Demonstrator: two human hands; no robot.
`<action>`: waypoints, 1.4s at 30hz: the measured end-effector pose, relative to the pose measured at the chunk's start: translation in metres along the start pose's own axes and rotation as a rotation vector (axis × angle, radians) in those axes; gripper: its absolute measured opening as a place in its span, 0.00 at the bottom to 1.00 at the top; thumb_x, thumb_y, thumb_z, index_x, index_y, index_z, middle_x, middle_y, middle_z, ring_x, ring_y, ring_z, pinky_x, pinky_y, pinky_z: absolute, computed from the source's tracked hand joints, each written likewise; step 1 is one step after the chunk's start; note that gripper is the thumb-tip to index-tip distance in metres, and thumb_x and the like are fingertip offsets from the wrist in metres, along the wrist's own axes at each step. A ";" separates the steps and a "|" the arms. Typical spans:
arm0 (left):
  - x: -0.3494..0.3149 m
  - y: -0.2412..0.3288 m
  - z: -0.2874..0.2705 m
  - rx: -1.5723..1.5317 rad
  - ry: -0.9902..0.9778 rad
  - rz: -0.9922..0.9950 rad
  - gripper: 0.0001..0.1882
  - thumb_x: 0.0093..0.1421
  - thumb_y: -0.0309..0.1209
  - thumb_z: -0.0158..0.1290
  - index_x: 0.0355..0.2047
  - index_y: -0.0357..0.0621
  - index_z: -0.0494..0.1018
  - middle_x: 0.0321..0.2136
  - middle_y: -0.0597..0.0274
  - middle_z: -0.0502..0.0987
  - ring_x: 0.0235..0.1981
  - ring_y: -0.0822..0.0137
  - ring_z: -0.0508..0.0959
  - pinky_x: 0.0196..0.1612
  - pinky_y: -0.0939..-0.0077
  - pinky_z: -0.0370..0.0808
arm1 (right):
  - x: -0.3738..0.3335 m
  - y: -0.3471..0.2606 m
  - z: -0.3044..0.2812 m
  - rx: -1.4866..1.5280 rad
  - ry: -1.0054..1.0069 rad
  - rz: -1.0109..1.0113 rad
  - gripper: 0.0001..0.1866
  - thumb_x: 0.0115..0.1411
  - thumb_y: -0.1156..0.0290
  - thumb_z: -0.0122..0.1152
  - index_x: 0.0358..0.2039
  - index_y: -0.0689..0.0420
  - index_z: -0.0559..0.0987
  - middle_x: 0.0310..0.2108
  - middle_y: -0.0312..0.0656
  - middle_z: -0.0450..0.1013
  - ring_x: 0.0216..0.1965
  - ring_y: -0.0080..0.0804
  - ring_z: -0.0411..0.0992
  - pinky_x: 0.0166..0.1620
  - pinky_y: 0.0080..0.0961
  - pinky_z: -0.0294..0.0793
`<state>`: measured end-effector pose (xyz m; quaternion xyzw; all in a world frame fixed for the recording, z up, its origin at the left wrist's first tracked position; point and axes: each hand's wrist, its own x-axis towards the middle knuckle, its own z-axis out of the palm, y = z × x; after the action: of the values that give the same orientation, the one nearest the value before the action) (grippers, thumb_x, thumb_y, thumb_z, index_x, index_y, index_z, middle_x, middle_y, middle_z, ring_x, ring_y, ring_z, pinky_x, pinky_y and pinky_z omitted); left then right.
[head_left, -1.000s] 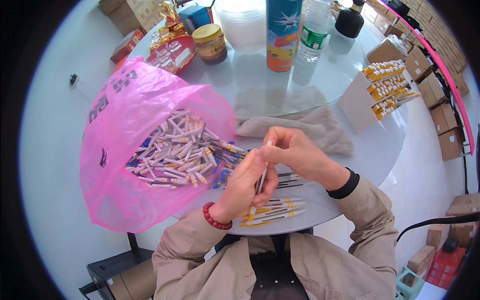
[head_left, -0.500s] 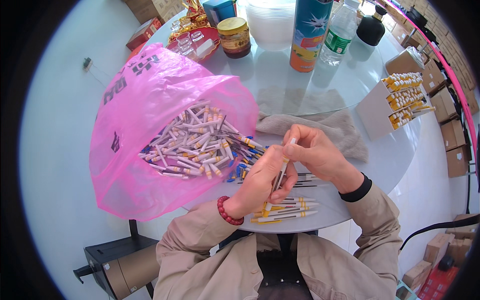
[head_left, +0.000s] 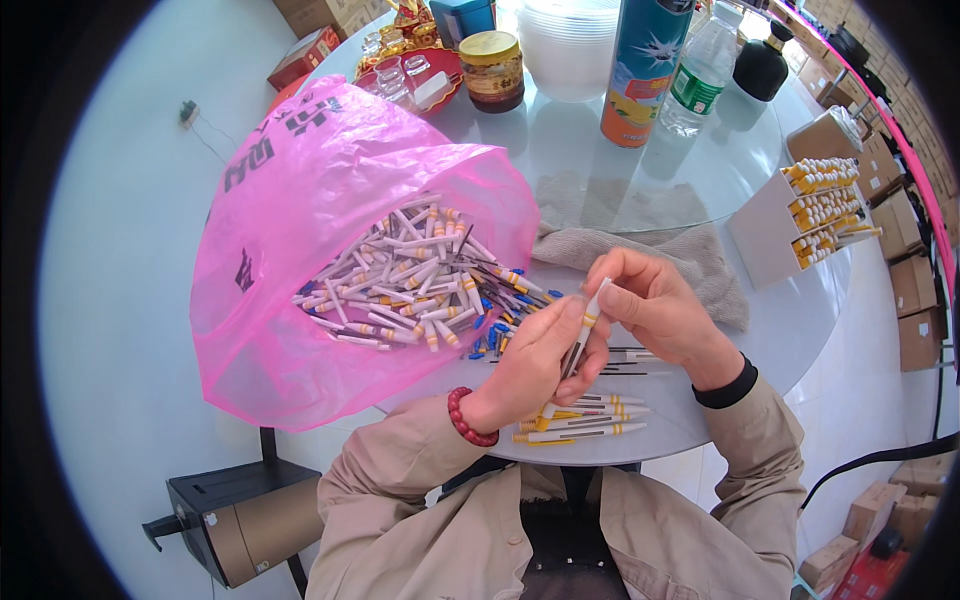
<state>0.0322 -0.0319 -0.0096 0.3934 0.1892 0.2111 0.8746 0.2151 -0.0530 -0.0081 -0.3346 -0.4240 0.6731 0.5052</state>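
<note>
Above the table's near edge, my left hand [head_left: 537, 358] is wrapped round a white ballpoint pen [head_left: 577, 352] with a yellow end, its other end slanting up to the right. My right hand [head_left: 660, 312] pinches that upper white tip between thumb and fingers. Below my hands lie several white-and-yellow pens [head_left: 600, 429], side by side. Thin dark refills [head_left: 625, 373] rest just beyond them. To the left, a pink plastic bag [head_left: 275, 215] gapes open, full of white pen barrels [head_left: 410, 285] with yellow bands. Blue-tipped refills [head_left: 495, 332] spill out at its mouth.
A grey cloth [head_left: 690, 262] lies beyond my hands. At right stands a white box [head_left: 768, 230] with rows of yellow-and-white pens. A spray can [head_left: 637, 80], water bottle [head_left: 692, 90], jar [head_left: 492, 72] and stacked plastic bowls [head_left: 568, 50] stand at the back.
The whole view has shifted slightly, so things sit a little further right. Both hands keep hold of the pen; its upper tip now shows more clearly between my right fingers.
</note>
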 end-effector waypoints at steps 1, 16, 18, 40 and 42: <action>0.000 0.000 0.001 -0.008 -0.001 0.017 0.17 0.71 0.44 0.30 0.41 0.45 0.61 0.20 0.62 0.67 0.09 0.79 0.56 0.12 0.84 0.53 | 0.000 0.001 0.000 0.014 0.005 -0.004 0.06 0.61 0.71 0.58 0.35 0.59 0.73 0.35 0.34 0.69 0.31 0.16 0.68 0.35 0.15 0.69; 0.000 0.000 0.001 0.116 -0.002 0.050 0.16 0.71 0.43 0.30 0.37 0.43 0.60 0.17 0.64 0.66 0.11 0.78 0.59 0.12 0.84 0.56 | -0.002 -0.002 0.003 -0.004 -0.001 0.059 0.09 0.61 0.68 0.59 0.36 0.59 0.73 0.31 0.33 0.72 0.34 0.17 0.70 0.38 0.17 0.70; 0.000 0.000 0.002 0.097 0.015 0.053 0.18 0.71 0.44 0.30 0.35 0.43 0.61 0.17 0.64 0.66 0.11 0.78 0.59 0.12 0.84 0.56 | -0.003 -0.005 0.003 -0.064 -0.005 0.058 0.10 0.61 0.68 0.59 0.38 0.60 0.74 0.31 0.33 0.72 0.34 0.17 0.70 0.38 0.17 0.70; 0.002 0.006 -0.012 -0.038 -0.133 -0.081 0.16 0.69 0.39 0.39 0.49 0.40 0.62 0.37 0.52 0.76 0.22 0.75 0.72 0.20 0.86 0.62 | -0.013 -0.038 -0.007 -0.284 -0.005 0.028 0.10 0.58 0.67 0.63 0.35 0.58 0.73 0.29 0.28 0.71 0.28 0.10 0.66 0.32 0.09 0.65; 0.001 0.007 -0.013 0.000 -0.127 -0.094 0.15 0.69 0.38 0.38 0.47 0.39 0.64 0.35 0.52 0.77 0.20 0.75 0.71 0.18 0.86 0.60 | -0.014 -0.040 -0.008 -0.322 -0.010 0.024 0.10 0.58 0.66 0.62 0.35 0.58 0.74 0.28 0.28 0.71 0.28 0.10 0.66 0.32 0.09 0.66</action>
<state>0.0252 -0.0189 -0.0128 0.3964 0.1518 0.1444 0.8938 0.2415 -0.0595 0.0252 -0.4129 -0.5248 0.6042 0.4348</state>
